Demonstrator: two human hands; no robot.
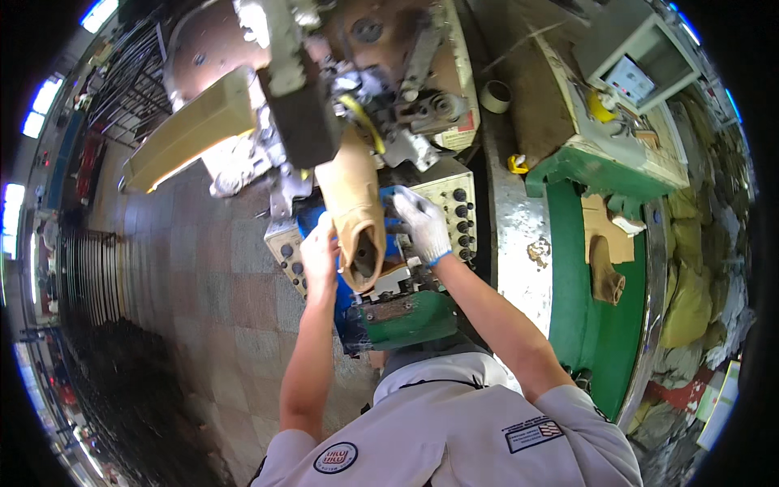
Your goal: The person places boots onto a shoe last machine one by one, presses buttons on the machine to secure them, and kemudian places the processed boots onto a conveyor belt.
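A tan boot upper (355, 191) sits in the machine, its toe end under the dark machine head (302, 122). Its open top faces me, with a dark grey last (364, 258) showing inside. My bare left hand (322, 250) grips the boot's left edge near the opening; some of its fingers are hidden. To the right of the boot, my right hand (422, 223) wears a white glove with a blue cuff. Its fingers reach out flat toward the blue machine part (389, 243), apart from each other and holding nothing that I can see.
Control panels with black knobs (462, 213) flank the machine. A curved yellow arm (191, 130) juts out at upper left. On the right, another tan boot (604, 272) lies on a green surface (568, 284) beside cardboard (608, 227). A tape roll (495, 96) is behind.
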